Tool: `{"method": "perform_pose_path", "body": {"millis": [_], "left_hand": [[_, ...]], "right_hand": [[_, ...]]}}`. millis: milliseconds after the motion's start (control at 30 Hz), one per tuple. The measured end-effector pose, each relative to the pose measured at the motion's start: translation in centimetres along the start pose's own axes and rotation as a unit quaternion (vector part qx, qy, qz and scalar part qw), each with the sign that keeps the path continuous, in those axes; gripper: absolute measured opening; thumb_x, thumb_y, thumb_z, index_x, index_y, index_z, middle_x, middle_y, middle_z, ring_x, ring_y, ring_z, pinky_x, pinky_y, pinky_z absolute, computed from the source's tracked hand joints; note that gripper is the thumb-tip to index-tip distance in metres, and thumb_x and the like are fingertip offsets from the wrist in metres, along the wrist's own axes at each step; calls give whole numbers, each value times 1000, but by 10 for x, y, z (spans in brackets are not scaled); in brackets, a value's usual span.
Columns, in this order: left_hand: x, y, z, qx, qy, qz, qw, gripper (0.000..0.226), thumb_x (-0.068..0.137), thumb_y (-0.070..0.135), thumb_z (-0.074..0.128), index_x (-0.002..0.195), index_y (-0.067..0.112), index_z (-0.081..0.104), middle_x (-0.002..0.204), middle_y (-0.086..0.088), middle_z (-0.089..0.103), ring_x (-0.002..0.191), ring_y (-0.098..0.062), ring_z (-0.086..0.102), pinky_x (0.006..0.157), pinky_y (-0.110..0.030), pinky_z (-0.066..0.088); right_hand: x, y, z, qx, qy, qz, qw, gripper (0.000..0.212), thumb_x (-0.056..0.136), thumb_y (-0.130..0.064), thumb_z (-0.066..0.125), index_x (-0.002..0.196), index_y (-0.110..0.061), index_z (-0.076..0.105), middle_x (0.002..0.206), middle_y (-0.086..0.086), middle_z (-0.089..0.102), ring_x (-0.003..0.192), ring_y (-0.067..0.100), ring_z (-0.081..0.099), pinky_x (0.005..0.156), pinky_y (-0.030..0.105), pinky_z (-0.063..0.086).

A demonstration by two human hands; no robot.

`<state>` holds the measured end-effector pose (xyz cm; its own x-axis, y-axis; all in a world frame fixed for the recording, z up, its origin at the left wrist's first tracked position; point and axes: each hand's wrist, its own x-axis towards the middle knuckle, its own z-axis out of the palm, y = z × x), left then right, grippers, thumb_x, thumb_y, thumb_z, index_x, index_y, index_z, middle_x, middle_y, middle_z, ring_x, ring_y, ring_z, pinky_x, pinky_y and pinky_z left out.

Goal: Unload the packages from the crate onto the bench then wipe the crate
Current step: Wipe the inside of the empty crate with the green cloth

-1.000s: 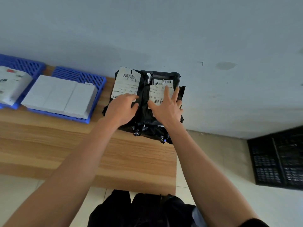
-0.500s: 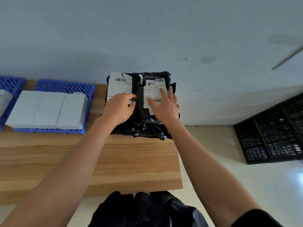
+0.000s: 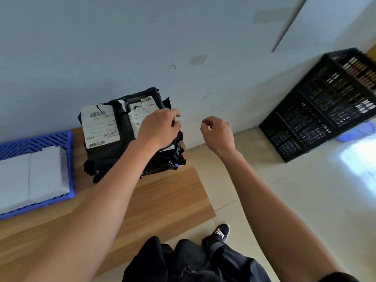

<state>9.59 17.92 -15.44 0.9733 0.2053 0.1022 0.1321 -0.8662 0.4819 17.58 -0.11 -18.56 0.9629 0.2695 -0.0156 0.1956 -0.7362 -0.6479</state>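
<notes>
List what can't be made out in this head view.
- Label print on the black packages: too small and blurred.
- Left hand's fingertips: curled out of sight, so contact with the packages is unclear.
- Black crate: cut off by the right edge.
- Blue tray: cut off at left.

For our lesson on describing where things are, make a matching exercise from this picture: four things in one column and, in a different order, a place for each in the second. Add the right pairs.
Things
1. black packages
2. black crate
3. blue tray
4. right hand

Places
A. on the floor against the wall
B. in the air past the end of the bench
C. at the right end of the bench, against the wall
D. on the bench, left of the packages

Pairs: 1-C, 2-A, 3-D, 4-B
</notes>
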Motion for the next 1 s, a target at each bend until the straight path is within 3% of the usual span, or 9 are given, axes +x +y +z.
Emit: {"method": "perform_pose_path", "body": {"millis": [133, 500, 800, 1000], "left_hand": [[29, 52, 41, 16, -54, 40, 998, 33, 102, 34, 54, 131, 21, 64, 123, 1, 67, 109, -22, 63, 82, -34, 48], [95, 261, 186, 89, -207, 129, 966, 42, 100, 45, 54, 138, 28, 59, 135, -4, 64, 121, -29, 60, 93, -39, 48], [127, 385, 277, 83, -256, 185, 945, 46, 97, 50, 54, 139, 31, 56, 138, -1, 62, 123, -27, 59, 96, -42, 48], [166, 423, 316, 68, -267, 202, 940, 44, 97, 47, 55, 138, 30, 58, 138, -1, 62, 124, -26, 58, 97, -41, 48]], "right_hand": [[0, 54, -48, -15, 21, 28, 999, 33, 97, -31, 57, 126, -21, 68, 124, -2, 70, 112, 18, 64, 90, 33, 52], [-18, 275, -217, -8, 41, 149, 988, 37, 93, -23, 62, 130, -22, 67, 122, 1, 70, 109, 19, 64, 92, 32, 53], [-35, 394, -301, 7, 88, 224, 971, 35, 96, -27, 61, 130, -21, 66, 120, -1, 70, 114, 19, 59, 97, 37, 49], [-10, 438, -319, 29, 101, 253, 962, 37, 98, -23, 57, 135, -21, 62, 121, 1, 69, 116, 23, 59, 99, 40, 49]]}}
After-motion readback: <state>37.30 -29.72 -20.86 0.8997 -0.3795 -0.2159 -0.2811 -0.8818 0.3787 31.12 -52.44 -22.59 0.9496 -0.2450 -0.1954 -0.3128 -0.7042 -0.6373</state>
